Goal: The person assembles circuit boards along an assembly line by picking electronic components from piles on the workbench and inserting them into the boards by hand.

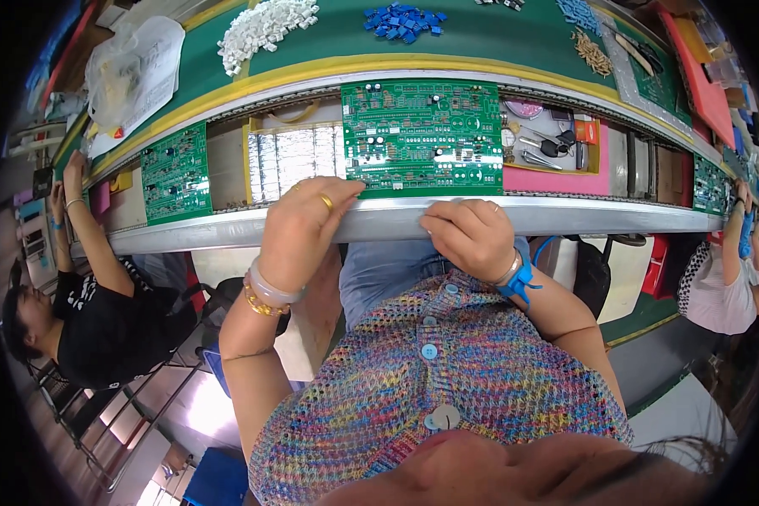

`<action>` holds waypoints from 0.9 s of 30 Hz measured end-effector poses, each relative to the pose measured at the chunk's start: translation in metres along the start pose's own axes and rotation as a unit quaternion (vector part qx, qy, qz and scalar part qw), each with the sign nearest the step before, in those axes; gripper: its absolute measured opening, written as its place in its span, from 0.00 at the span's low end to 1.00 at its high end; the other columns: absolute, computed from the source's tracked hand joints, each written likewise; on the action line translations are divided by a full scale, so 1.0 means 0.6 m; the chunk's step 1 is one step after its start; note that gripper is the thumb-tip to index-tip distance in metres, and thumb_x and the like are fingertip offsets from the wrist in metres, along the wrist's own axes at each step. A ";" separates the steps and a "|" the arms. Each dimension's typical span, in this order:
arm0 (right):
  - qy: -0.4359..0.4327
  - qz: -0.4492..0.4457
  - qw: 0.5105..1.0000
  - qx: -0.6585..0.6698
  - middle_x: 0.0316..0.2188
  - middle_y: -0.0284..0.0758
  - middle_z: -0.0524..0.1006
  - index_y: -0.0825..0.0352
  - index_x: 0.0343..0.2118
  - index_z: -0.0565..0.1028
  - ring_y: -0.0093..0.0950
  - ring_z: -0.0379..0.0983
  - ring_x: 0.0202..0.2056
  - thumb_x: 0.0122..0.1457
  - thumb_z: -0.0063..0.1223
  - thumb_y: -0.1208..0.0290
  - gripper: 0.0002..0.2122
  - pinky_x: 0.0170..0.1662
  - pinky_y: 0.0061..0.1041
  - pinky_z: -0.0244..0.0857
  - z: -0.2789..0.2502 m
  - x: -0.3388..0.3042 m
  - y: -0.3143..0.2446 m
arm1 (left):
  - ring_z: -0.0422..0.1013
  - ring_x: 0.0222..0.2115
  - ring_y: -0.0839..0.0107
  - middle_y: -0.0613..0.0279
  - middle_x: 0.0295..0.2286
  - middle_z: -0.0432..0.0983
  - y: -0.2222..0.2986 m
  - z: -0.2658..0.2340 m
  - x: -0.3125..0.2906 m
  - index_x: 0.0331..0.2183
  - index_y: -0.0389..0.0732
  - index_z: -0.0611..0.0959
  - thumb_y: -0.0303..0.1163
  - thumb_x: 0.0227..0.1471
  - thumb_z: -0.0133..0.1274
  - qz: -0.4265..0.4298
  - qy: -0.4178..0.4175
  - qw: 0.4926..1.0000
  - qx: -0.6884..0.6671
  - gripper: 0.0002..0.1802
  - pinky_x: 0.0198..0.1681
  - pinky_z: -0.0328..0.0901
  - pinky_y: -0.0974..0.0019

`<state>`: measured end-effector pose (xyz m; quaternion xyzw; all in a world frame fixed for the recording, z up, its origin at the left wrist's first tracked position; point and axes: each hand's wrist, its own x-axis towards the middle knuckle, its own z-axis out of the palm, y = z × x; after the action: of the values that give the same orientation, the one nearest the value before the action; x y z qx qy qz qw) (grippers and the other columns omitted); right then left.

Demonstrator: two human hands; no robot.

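A green circuit board (422, 139) dotted with small components lies across the conveyor in front of me. My left hand (305, 219) bends over the silver metal rail (565, 217), its fingers drawn together and their tips by the board's near left corner. Whether anything is pinched there is hidden. On the same rail, below the board's near edge, rests my right hand (472, 236); its fingers are curled in and no part shows between them. A blue band (521, 281) circles my right wrist.
Another circuit board (175, 173) sits left on the conveyor, and one (711, 185) far right. Under the line are a box of silvery strips (295, 160) and a tool tray (557, 139). Beyond lie white parts (266, 29) and blue parts (402, 23). People work on both sides.
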<state>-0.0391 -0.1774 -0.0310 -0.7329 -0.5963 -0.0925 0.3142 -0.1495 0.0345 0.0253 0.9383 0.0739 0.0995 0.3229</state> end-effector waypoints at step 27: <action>0.023 -0.005 1.000 -0.001 0.34 0.25 0.73 0.61 0.33 0.75 0.21 0.70 0.31 0.42 0.54 0.73 0.11 0.29 0.19 0.60 -0.002 -0.013 0.013 | 0.61 0.51 0.52 0.48 0.50 0.65 -0.102 -0.071 -0.001 0.51 0.35 0.70 0.30 0.45 0.56 -0.042 0.117 0.948 0.294 0.29 0.54 0.55 0.56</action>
<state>-0.0337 -0.1852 -0.0364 -0.7281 -0.5921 -0.1117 0.3270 -0.1644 0.1073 0.0203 0.9693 0.1768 0.1689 0.0256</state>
